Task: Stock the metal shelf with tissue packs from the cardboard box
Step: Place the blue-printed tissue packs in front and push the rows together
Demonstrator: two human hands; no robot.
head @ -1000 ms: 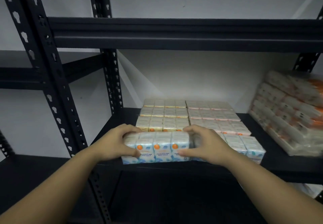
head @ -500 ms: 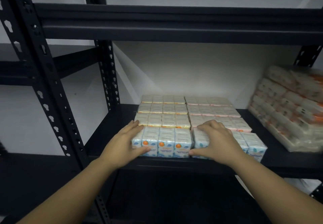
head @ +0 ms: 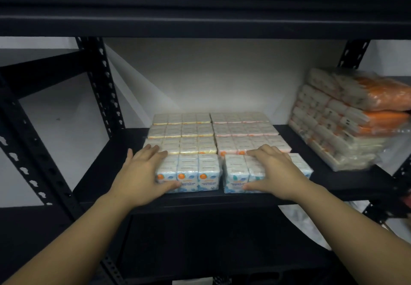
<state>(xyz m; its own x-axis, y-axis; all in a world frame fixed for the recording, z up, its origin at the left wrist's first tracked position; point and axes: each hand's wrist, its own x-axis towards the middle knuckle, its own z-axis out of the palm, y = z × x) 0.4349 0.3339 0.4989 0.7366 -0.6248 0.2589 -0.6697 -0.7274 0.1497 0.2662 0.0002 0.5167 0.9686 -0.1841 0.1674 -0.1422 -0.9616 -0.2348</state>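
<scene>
Both hands lie flat with straight fingers on the front row of tissue packs: the left hand (head: 142, 173) on the left blue pack (head: 195, 171), the right hand (head: 274, 172) on its neighbour (head: 235, 171). The packs sit at the front edge of the metal shelf (head: 347, 180), yellow (head: 180, 133) and pink packs (head: 242, 129) behind.
</scene>
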